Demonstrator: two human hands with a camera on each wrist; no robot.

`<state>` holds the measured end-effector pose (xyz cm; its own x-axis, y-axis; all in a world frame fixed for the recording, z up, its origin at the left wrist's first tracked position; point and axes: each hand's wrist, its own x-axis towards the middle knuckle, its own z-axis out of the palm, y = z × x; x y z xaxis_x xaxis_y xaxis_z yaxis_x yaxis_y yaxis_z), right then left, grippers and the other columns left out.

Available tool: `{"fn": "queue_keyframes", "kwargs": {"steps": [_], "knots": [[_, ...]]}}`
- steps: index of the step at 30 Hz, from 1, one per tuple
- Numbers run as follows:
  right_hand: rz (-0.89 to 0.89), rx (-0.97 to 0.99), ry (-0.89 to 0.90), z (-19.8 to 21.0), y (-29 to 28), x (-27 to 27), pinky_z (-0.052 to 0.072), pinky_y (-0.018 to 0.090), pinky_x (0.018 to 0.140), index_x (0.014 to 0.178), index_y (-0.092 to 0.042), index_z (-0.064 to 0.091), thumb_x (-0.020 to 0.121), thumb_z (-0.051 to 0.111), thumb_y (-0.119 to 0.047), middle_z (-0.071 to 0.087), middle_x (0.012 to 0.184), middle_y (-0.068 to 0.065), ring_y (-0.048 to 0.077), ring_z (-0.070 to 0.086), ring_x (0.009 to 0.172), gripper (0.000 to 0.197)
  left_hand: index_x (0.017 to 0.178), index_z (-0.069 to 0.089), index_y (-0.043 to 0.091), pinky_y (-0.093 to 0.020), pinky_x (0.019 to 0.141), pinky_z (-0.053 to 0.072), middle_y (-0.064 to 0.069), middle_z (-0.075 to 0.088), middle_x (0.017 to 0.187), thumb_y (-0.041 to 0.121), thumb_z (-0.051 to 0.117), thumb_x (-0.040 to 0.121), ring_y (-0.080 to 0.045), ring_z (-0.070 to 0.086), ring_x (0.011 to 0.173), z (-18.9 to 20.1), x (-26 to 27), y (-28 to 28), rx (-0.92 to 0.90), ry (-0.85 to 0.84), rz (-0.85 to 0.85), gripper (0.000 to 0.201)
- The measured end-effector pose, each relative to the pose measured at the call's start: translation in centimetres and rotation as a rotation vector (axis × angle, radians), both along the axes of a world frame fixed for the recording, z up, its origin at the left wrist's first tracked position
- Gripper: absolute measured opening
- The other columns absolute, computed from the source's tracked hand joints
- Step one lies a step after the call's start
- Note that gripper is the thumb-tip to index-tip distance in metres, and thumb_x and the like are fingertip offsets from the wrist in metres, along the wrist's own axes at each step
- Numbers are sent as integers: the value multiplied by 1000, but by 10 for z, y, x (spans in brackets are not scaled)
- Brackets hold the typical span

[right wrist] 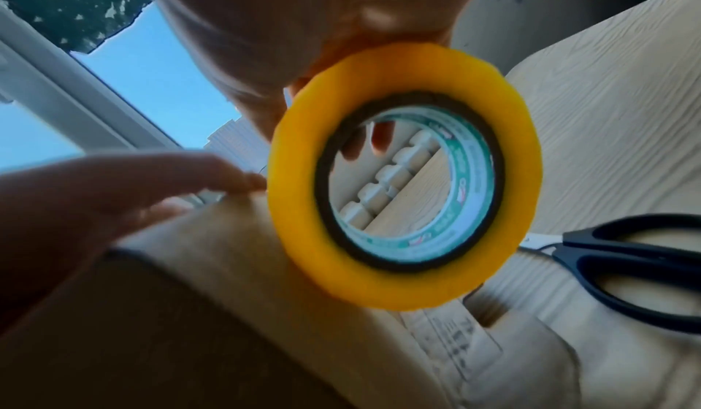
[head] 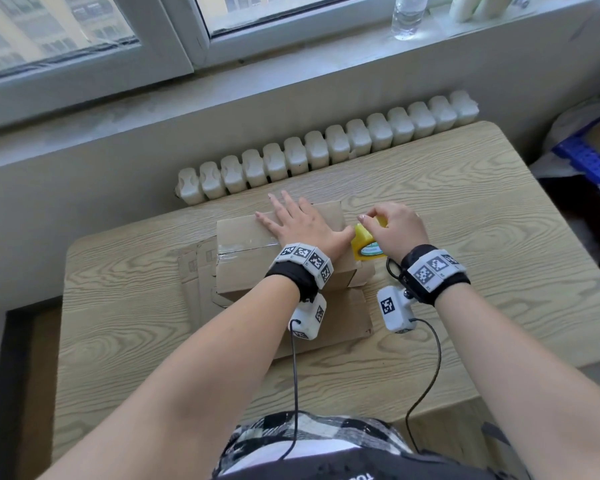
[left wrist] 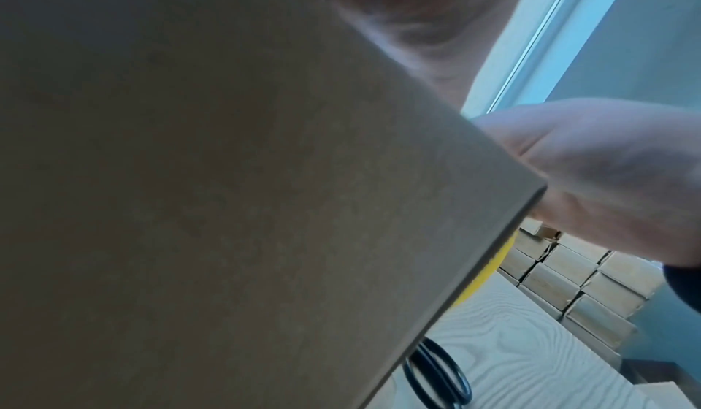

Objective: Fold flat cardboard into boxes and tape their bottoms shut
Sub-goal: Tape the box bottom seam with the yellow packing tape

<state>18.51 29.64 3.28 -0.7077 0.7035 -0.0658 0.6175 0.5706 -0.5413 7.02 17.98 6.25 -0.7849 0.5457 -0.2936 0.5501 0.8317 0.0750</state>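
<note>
A makeshift packing corner in an ordinary room is showing here: a wood-grain table (head: 465, 216) is sitting against a wall, with a white radiator (head: 326, 147) at twelve o'clock under a window sill (head: 291, 64) holding a plastic bottle (head: 407, 15). Finished cardboard boxes (left wrist: 580, 283) are standing stacked at three o'clock.

A yellow roll of tape (right wrist: 404, 175) is gripped from above by the right hand (right wrist: 303, 25), its open core turned toward the camera. A cardboard box (right wrist: 227, 295) is seen below and left of it, with the left hand (right wrist: 125, 187) laid flat on top. Black-handled scissors (right wrist: 637, 268) are lying on the wooden table (right wrist: 607, 115) at right.
</note>
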Motion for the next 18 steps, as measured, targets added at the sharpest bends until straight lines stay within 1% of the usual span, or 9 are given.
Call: {"fn": "queue_keyframes", "kwargs": {"steps": [2, 4, 7, 10, 13, 14, 16, 17, 18], "knots": [[8, 116, -7, -7, -6, 1, 40, 41, 87, 98, -20, 68, 97, 50, -43, 67, 101, 1, 24, 55, 102, 30, 153, 17, 1, -72, 109, -4, -23, -3, 162, 88, 22, 67, -43, -14, 148, -3, 3, 0, -5, 20, -4, 123], [-8, 233, -30, -15, -15, 2, 37, 40, 83, 98, -19, 67, 98, 43, -44, 66, 98, 2, 26, 55, 97, 34, 154, 14, 1, -72, 109, -4, -24, -5, 162, 90, 19, 67, -43, -15, 147, -7, 4, -3, -3, 42, -10, 125], [-26, 343, -105, -25, -28, 2, 37, 40, 77, 97, -16, 66, 96, 29, -46, 64, 92, 7, 29, 55, 88, 49, 155, 9, 3, -73, 108, -5, -24, -8, 161, 93, 16, 66, -44, -16, 147, -10, 4, -7, -7, 48, -21, 127], [-8, 342, -95, -30, -29, 2, 37, 40, 76, 96, -14, 66, 96, 24, -47, 62, 92, 9, 30, 54, 87, 53, 155, 10, 4, -73, 109, -5, -24, -7, 162, 89, 23, 69, -43, -14, 147, -8, 5, -6, -9, 42, -21, 122], [-24, 239, 88, -31, -20, 6, 35, 40, 83, 105, -15, 64, 99, 26, -47, 61, 101, 8, 29, 52, 94, 51, 154, 13, 4, -73, 109, -4, -22, -4, 162, 81, 31, 73, -43, -11, 148, -4, 6, -4, -22, 30, -15, 114], [-92, 172, 179, -32, -15, 9, 35, 41, 86, 109, -14, 64, 100, 27, -45, 60, 105, 9, 29, 52, 97, 49, 154, 14, 5, -73, 109, -4, -22, -3, 162, 80, 33, 72, -43, -10, 148, -3, 5, -3, -25, 25, -13, 113], [-313, 67, 319, -39, -5, 20, 38, 43, 90, 111, -9, 64, 100, 31, -41, 59, 107, 15, 33, 53, 100, 48, 154, 15, 5, -73, 108, -4, -20, -2, 163, 79, 35, 71, -42, -9, 149, -2, 4, -2, -28, 16, -6, 113], [-421, 37, 328, -44, -1, 26, 39, 43, 89, 109, -6, 65, 99, 32, -38, 60, 106, 18, 35, 53, 100, 47, 154, 16, 5, -73, 108, -5, -20, -1, 163, 79, 35, 70, -42, -9, 149, -2, 4, -2, -29, 15, -3, 113], [-500, 9, 292, -50, 3, 33, 40, 44, 89, 106, -5, 65, 96, 34, -36, 60, 106, 20, 37, 54, 101, 45, 154, 16, 5, -73, 108, -5, -20, 0, 163, 78, 36, 69, -42, -8, 149, -2, 4, -1, -31, 15, -2, 114]]}}
